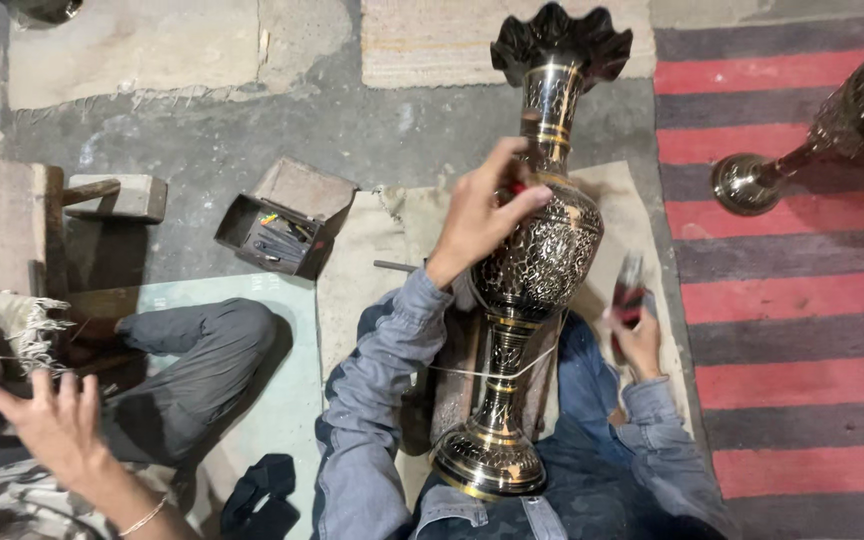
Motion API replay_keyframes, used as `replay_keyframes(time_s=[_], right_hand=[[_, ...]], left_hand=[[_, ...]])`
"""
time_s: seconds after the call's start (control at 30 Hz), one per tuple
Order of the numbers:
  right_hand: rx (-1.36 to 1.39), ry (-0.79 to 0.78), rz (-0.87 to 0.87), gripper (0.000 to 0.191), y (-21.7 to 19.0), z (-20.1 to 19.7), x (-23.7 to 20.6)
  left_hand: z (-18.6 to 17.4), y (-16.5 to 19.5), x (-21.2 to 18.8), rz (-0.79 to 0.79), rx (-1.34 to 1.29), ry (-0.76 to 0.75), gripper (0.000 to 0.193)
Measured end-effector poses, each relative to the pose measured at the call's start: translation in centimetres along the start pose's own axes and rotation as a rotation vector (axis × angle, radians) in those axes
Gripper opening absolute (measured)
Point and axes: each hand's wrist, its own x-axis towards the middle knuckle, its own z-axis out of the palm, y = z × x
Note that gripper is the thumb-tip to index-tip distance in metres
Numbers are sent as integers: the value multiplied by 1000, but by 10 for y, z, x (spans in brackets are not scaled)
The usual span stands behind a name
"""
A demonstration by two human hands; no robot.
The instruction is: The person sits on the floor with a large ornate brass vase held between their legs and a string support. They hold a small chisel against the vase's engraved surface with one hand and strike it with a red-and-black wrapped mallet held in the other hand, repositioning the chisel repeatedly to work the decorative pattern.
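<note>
A tall engraved brass vase (537, 250) with a dark fluted mouth lies tilted across my lap, its round foot near my waist. A cord runs across its stem. My left hand (482, 210) rests on the vase's shoulder, fingers pinched around a small red-tipped thing against the metal. My right hand (637, 335) is off to the right of the vase body, gripping a red-and-dark hand tool (630, 288) that is blurred.
Another brass vase (832, 130) lies on the red-and-grey striped rug (802, 330) at right. An open box of small tools (277, 225) sits on the concrete floor. A co-worker's hand (47, 415) and bent leg (202, 350) are at lower left.
</note>
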Motion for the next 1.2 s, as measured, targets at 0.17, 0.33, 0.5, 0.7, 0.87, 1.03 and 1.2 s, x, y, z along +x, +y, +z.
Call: replay_keyframes(time_s=[0.17, 0.33, 0.5, 0.7, 0.87, 1.03, 1.2], right_hand=[[681, 74, -172, 48, -67, -60, 33], [-921, 360, -839, 32, -158, -140, 55], [987, 131, -481, 18, -196, -154, 84], [-349, 376, -934, 27, -204, -156, 94], [-257, 149, -809, 27, -213, -161, 99], [-367, 72, -821, 27, -221, -166, 106], [60, -177, -625, 21, -217, -159, 112]], left_hand=[[1, 8, 15, 288, 37, -78, 57], [-6, 10, 32, 290, 60, -269, 56], [-6, 6, 38, 373, 116, -340, 57], [-5, -2, 33, 366, 111, -311, 55], [-4, -3, 33, 362, 107, -253, 57], [-6, 0, 34, 331, 132, -253, 56], [-9, 3, 33, 436, 72, -257, 55]])
